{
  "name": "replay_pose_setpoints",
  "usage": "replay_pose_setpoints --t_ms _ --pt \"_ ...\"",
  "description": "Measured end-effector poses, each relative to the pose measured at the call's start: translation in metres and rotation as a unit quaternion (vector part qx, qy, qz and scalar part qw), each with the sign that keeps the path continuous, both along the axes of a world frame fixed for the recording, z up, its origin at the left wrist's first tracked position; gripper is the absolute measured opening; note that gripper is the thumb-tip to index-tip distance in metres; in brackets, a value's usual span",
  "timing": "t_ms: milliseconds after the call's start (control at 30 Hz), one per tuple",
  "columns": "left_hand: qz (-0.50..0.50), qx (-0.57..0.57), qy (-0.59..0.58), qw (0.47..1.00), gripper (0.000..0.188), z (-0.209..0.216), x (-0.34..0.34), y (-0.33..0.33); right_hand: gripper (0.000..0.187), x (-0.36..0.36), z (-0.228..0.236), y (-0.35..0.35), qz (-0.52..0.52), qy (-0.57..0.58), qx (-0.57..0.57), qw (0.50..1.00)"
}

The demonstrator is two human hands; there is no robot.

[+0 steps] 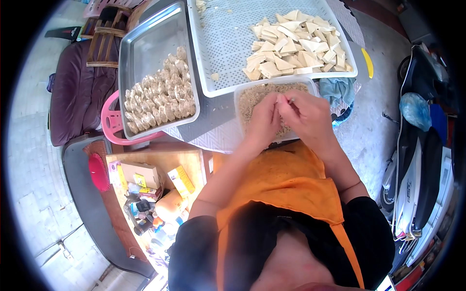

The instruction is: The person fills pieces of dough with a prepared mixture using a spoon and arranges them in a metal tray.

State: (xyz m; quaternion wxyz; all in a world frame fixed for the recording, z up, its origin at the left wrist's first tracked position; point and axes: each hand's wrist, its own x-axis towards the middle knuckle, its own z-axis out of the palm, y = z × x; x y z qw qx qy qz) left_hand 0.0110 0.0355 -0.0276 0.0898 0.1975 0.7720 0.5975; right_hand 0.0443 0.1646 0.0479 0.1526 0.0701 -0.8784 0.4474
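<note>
My left hand (pixel 264 116) and my right hand (pixel 308 114) meet over a clear plastic tub (pixel 239 109) of brown crumbs (pixel 248 98). Both have their fingers curled and pinched together at the tips; whatever is between them is hidden. Just beyond the tub, a white perforated basket (pixel 218 53) holds a heap of pale, thin triangular pieces (pixel 296 46) on its right side. To the left, a metal tray (pixel 150 41) carries rows of crumb-coated pieces (pixel 162 92) over its nearer part.
A pink plastic chair (pixel 110 116) shows under the tray's left edge. Beside the tub lies a blue cloth (pixel 336 89). Lower left stands a wooden table (pixel 160 157) crowded with boxes and bottles. A scooter (pixel 412 179) is parked at the right.
</note>
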Motion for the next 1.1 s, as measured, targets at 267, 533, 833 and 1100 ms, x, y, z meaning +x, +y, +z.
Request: replay_pose_setpoints --t_ms 267,533,833,1100 --pt "0.012 0.265 -0.321 0.909 0.019 0.009 -0.01 -0.014 0.017 0.014 0.008 0.033 -0.133 -0.028 -0.305 0.943" --pt "-0.056 0.302 -0.381 0.872 0.017 0.006 -0.006 -0.015 0.019 0.025 -0.038 0.059 -0.135 -0.086 -0.436 0.885" --pt "0.042 0.237 -0.425 0.873 0.036 0.028 -0.008 -0.009 0.021 0.018 -0.038 0.024 -0.098 -0.117 -0.429 0.891" --pt "0.075 0.265 -0.355 0.894 0.033 0.008 -0.012 -0.024 0.024 0.015 -0.041 0.029 -0.099 -0.177 -0.282 0.938"
